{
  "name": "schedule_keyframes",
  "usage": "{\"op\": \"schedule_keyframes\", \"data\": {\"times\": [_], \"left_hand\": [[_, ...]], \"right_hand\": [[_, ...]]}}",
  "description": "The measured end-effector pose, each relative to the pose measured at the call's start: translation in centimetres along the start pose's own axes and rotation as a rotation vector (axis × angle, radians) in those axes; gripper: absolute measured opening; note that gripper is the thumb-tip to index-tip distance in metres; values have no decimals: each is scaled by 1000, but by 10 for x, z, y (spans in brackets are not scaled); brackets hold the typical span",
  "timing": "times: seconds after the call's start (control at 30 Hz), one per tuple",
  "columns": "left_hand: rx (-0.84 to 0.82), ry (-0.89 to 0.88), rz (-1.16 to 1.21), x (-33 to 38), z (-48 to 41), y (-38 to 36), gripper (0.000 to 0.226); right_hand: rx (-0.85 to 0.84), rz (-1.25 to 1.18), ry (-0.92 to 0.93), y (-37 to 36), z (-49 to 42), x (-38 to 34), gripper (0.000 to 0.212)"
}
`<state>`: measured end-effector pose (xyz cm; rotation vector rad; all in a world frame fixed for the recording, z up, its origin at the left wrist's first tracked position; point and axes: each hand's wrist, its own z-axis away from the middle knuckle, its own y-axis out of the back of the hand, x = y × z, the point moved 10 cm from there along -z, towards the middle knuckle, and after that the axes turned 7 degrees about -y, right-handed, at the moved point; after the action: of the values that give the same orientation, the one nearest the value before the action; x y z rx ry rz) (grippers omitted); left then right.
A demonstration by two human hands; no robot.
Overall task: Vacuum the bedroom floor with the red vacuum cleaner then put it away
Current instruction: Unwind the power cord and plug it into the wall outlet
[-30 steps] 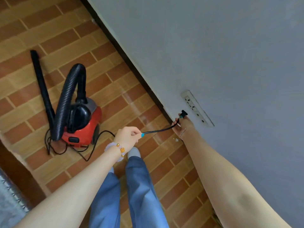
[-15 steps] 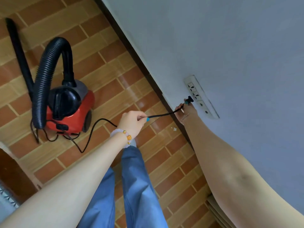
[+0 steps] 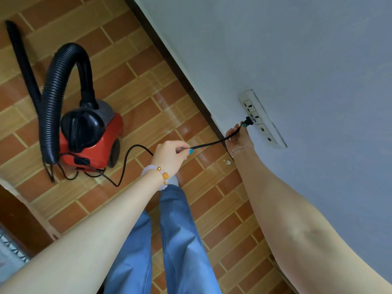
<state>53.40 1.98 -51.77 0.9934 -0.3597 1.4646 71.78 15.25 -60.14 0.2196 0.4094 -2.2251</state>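
Observation:
The red vacuum cleaner (image 3: 95,143) with a black ribbed hose (image 3: 57,90) stands on the brick-pattern floor at the left. Its black power cord (image 3: 127,158) runs from the body up to my left hand (image 3: 169,154), which pinches it. From there the cord stretches taut to my right hand (image 3: 237,136), which holds the black plug (image 3: 248,120) against the middle socket of the white wall outlet strip (image 3: 262,119). Whether the pins are inside the socket is hidden.
The grey-blue wall (image 3: 297,60) fills the right side, with a dark skirting board (image 3: 180,75) along its foot. A dark wooden edge (image 3: 19,219) and patterned fabric (image 3: 8,253) sit at the lower left. My blue-trousered legs (image 3: 180,240) stand between the vacuum and the wall.
My right hand has carried the plug up from the skirting board to the outlet strip's middle socket. My left hand followed, still pinching the cord, which is now taut.

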Motion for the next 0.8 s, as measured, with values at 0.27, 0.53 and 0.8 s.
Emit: {"op": "schedule_keyframes", "data": {"times": [0.27,0.53,0.8], "left_hand": [[14,-23,-9,8,1,1,17],[17,-36,-42,6,-3,3,18],[-70,-38,-41,3,-4,-12,17]], "right_hand": [[29,-83,25,-5,-4,2,20],[92,-17,107,-2,-3,-5,21],[148,172,147,0,-1,-25,21]]}}
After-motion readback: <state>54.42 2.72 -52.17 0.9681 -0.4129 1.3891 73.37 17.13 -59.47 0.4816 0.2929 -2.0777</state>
